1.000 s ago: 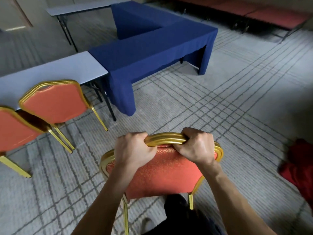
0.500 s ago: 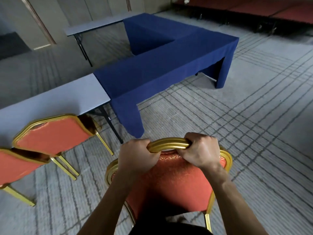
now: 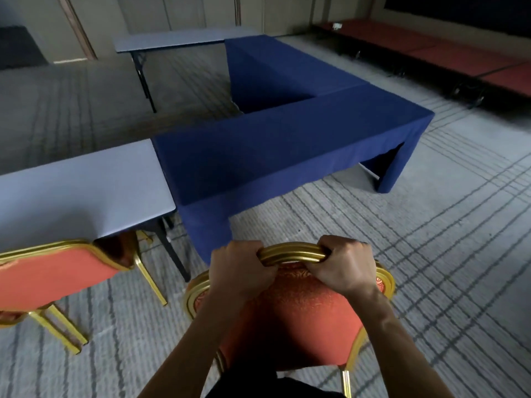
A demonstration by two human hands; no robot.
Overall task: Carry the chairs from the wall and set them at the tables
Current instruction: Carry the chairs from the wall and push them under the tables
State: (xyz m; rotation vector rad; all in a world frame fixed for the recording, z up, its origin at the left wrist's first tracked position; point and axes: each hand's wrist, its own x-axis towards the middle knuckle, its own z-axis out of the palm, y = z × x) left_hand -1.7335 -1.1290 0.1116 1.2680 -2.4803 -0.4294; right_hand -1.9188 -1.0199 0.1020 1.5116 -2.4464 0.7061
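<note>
A red chair [image 3: 290, 320] with a gold frame is right in front of me, its back toward me. My left hand [image 3: 240, 271] grips the gold top rail on the left. My right hand [image 3: 344, 267] grips the same rail on the right. Just beyond the chair stands a table under a blue cloth [image 3: 258, 150], its near corner a short way from the rail. A bare grey table [image 3: 80, 191] adjoins it on the left. Another red chair [image 3: 54, 274] sits tucked at the grey table.
A second blue-draped table [image 3: 275, 64] runs back from the first, forming an L. A bare grey folding table [image 3: 172, 41] stands near the far wall. Low red platforms [image 3: 431, 50] line the far right. Striped grey carpet [image 3: 431, 254] lies open to the right.
I have moved closer to the tables with the chair in both hands. The blue table corner is nearer, and one of the two chairs on the left has left the view.
</note>
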